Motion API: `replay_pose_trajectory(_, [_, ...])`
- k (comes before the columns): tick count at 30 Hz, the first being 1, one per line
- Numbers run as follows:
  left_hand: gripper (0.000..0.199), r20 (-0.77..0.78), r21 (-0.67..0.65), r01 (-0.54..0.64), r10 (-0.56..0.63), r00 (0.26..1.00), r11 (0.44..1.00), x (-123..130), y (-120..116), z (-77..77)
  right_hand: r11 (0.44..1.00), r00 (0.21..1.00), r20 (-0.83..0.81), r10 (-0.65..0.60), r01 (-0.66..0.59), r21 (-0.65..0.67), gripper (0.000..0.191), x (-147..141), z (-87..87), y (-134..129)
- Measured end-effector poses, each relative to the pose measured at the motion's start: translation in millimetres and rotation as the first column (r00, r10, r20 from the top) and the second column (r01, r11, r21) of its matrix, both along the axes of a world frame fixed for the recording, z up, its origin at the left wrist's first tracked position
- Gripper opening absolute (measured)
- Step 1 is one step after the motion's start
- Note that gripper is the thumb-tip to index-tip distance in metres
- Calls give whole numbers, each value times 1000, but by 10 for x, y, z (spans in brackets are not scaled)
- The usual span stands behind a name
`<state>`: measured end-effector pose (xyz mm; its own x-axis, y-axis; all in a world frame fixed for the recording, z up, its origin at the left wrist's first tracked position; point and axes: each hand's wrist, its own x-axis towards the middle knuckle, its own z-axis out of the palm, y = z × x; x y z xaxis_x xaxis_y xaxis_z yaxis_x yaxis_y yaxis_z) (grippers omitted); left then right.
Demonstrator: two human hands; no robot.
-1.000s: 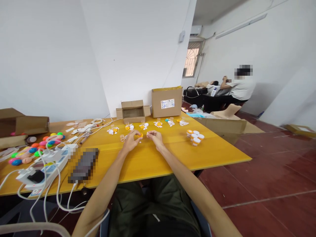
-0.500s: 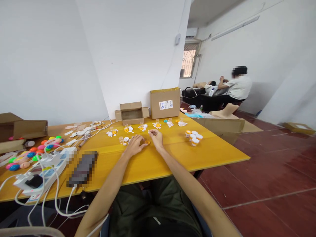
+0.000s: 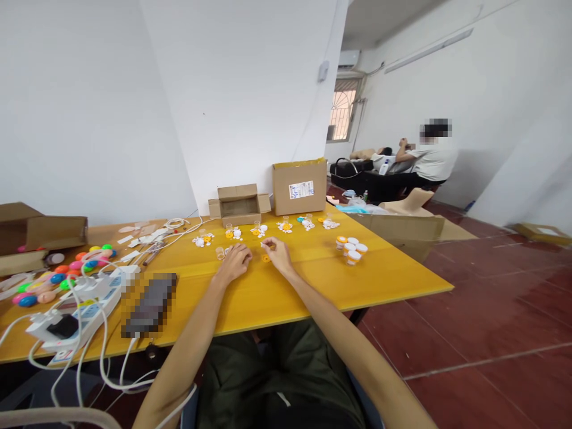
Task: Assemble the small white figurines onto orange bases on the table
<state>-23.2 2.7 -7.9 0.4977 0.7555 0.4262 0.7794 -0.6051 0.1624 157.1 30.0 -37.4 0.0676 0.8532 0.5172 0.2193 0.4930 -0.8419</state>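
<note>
My left hand (image 3: 235, 263) lies low over the yellow table, its fingers curled down and together beside small white plastic parts. What is under its fingertips is hidden. A clear plastic cup (image 3: 220, 253) stands just left of it. My right hand (image 3: 278, 256) is closed in a pinch on a small white piece (image 3: 263, 245), too small to make out in detail. Under the right hand, partly covered, lies an orange ring-shaped disc (image 3: 266, 258). Behind both hands runs a row of small piles, each with white and coloured parts, such as one pile (image 3: 286, 227) with a clear cup.
Several white-lidded cups (image 3: 352, 255) stand together at the right. An open carton (image 3: 239, 205) and a taller cardboard box (image 3: 299, 187) are at the back. On the left are a power strip (image 3: 96, 310), cables, a blurred dark phone (image 3: 149, 305) and coloured balls (image 3: 58, 278). Another person (image 3: 433, 155) sits farther off.
My left hand has drawn its thumb in and curled its fingers over the white parts. My right hand has shifted slightly left and lower, partly covering the orange disc.
</note>
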Motion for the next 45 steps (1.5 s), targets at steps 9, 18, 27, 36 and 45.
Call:
replay_pose_trajectory(9, [21, 40, -32, 74, -73, 997, 997, -99, 13, 19, 996, 991, 98, 86, -85, -16, 4, -28, 1, -56])
replay_pose_trajectory(18, [18, 132, -32, 21, -16, 991, 999, -65, -21, 68, 990, 976, 168, 140, -138, -23, 8, -51, -61, -52])
replay_pose_trajectory(27, [19, 128, -32, 83, -78, 989, 996, -19, -21, 65, 978, 968, 143, 208, -207, -20, 8, -53, -27, -110])
replay_pose_trajectory(36, [17, 100, -26, 83, -80, 992, 996, -17, 4, 57, 968, 957, 143, 252, -250, -27, 7, -61, -1, -114])
replay_pose_trajectory(45, [18, 97, -40, 75, -71, 993, 996, 1, -22, 92, 973, 956, 181, 231, -232, -14, 6, -52, 17, -132])
